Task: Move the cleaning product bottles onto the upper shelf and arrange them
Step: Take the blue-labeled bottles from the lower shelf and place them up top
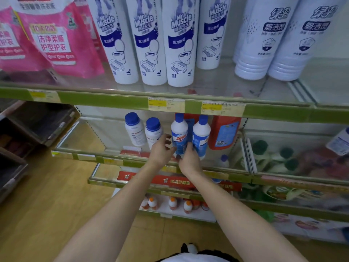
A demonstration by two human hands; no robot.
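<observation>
Taking the blue-labelled bleach bottle [179, 136] on the lower shelf [113, 160] as the landmark, the scene reads from the left like this. Well to its left stand two squat white bottles with wide blue caps [134, 129], the nearer one [153, 132] just beside the left hand [162, 150]. That hand is spread, its fingers reaching toward the landmark bottle's left flank, touching or nearly so; they do not look curled round it yet. The right hand [189, 159] comes up against the bottle's lower right side, between it and its twin bleach bottle [201, 137], which stands just to the right. Whether those fingers have closed on the bottle cannot be told, since the hand's back hides them. Right of the twin, and partly behind both, is a red detergent jug [224, 132].

Above the landmark runs the upper shelf [207, 87], carrying pink refill pouches [51, 38] at left, a row of Mr Muscle toilet cleaner bottles [149, 40] directly overhead, and two white ribbed bottles [272, 40] to the right.

The step in hand seems to be taking hold of the landmark bottle. Done well, both palms would clamp its body low down, lift it straight forward clear of the shelf lip [264, 113] above, and avoid nudging the twin, which stands close enough to topple.
</observation>
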